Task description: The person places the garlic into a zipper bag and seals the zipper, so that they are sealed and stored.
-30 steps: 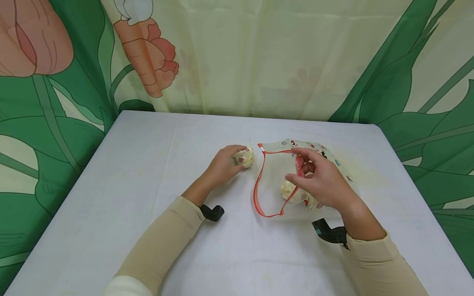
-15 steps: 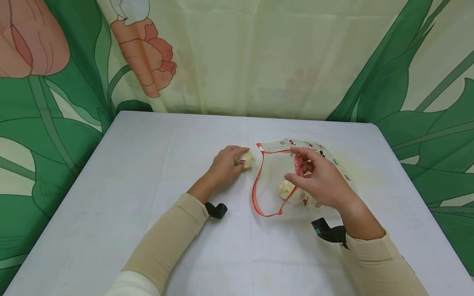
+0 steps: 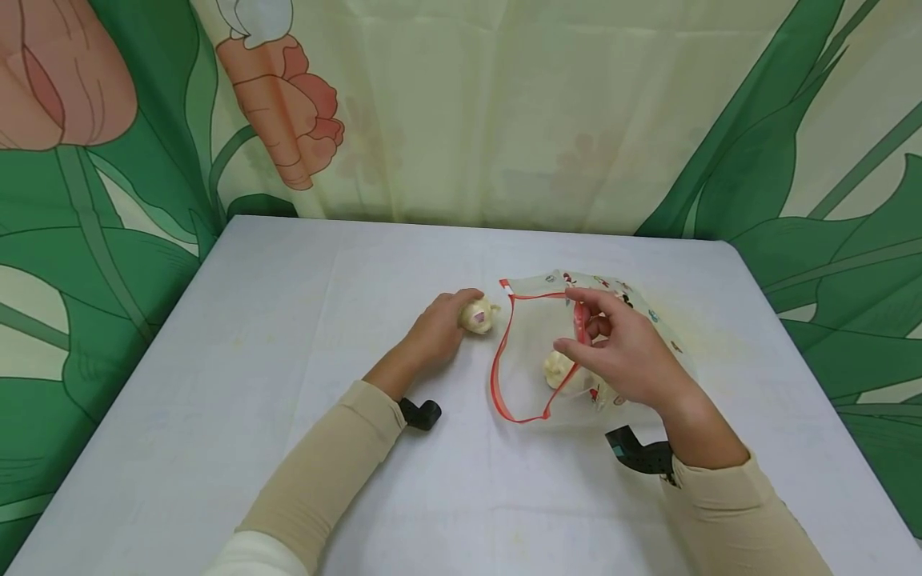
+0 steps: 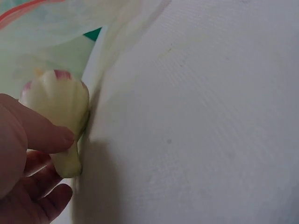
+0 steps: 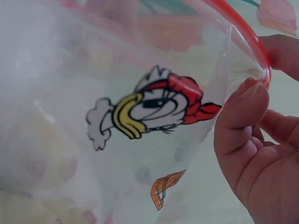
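Garlic [image 3: 476, 318], pinched by my left hand [image 3: 434, 331], points toward the table's [image 3: 346, 304] right edge. My right hand [image 3: 628, 346] grips the bag [image 5: 154, 149].

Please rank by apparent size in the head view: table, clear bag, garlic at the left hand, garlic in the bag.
1. Table
2. Clear bag
3. Unranked: garlic at the left hand and garlic in the bag look alike, each partly covered.
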A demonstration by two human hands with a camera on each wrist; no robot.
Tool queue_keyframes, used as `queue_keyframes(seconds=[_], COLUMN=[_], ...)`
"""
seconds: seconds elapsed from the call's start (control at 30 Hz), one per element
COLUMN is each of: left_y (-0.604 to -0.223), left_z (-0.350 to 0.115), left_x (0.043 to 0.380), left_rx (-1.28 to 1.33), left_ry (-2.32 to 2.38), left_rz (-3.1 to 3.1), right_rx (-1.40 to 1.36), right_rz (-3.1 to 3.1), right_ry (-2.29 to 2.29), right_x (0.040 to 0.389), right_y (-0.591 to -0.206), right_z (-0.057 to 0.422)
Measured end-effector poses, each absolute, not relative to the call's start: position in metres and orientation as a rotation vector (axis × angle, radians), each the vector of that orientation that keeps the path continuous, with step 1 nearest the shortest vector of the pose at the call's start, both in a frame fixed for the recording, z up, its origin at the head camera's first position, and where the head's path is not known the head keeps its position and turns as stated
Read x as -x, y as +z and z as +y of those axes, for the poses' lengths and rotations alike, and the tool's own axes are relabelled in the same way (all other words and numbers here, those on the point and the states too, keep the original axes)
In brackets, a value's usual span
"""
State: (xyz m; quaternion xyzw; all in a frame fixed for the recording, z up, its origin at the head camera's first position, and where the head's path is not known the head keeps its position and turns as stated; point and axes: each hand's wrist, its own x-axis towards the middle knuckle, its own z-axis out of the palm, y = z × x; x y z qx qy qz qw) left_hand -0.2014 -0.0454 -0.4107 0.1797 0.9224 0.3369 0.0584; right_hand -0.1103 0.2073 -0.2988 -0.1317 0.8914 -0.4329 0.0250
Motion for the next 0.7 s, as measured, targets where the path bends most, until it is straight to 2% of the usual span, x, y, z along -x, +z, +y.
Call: queue_keyframes(seconds=[0.33,0.7], left_y=[-0.408,-0.378], left_z=[-0.05,-0.073], left_x=[0.193,0.168], left_rx=[-0.491,-0.494], left_ry=[0.962,1.049], left_rz=[2.764,2.763], right_rx=[0.417,0.433], right_rz=[2.746,2.761], right_ry=[-1.365,-1.365], right_x=[0.11,0.111], right_y=[-0.3,-0.301], right_z=[0.207,0.208])
